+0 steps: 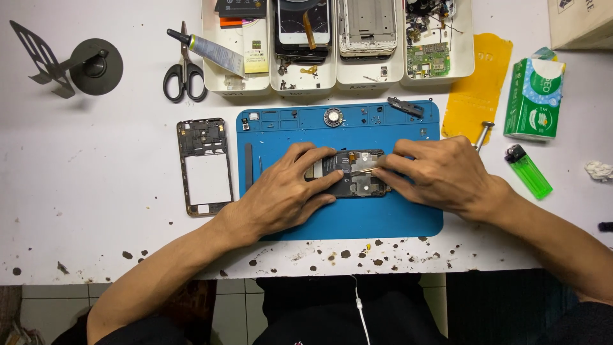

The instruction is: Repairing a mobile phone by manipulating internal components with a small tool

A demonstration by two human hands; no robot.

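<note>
Head view of a phone repair bench. An opened black smartphone body (348,174), its back cover off and its circuit boards exposed, lies flat at the centre of a blue rubber work mat (396,214) on a white, chipped tabletop (96,211). The left hand (281,195) lies over the phone's left end, its fingers spread and pressing on the body to steady it. The right hand (440,176) pinches a thin silver metal tool (364,169), probably tweezers, whose tip rests on the boards near the phone's middle.

Stage of work, as judged: disassembly is well along. The black inner frame with a white rectangular opening (204,166) already lies apart, to the left of the mat, and one round metal part (332,117) and one small black bracket (405,107) sit in the mat's upper compartments. The boards remain in the body, so work inside is unfinished.

Counts: two hands; one phone body; one detached frame; four white parts trays (338,73) in a row at the far edge; one pair of black-handled scissors (184,70); one glue tube (214,52); one green lighter (530,171); one green tissue pack (533,99); one yellow sheet (476,89).
</note>
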